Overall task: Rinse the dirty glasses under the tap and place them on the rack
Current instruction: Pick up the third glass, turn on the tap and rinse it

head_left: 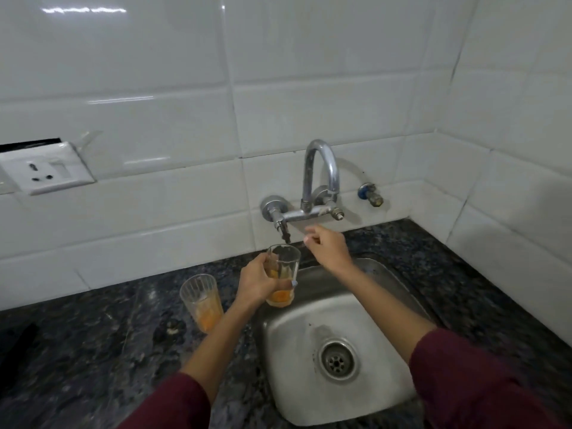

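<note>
The left hand (257, 281) grips a ribbed drinking glass (282, 275) with orange residue at the bottom, holding it upright above the back left corner of the steel sink (312, 394). The right hand (328, 247) hovers just below the wall-mounted tap (309, 193), fingers loosely curled and holding nothing. A second dirty glass (201, 301), also orange at the bottom, stands on the dark granite counter (93, 351) just left of the sink.
</note>
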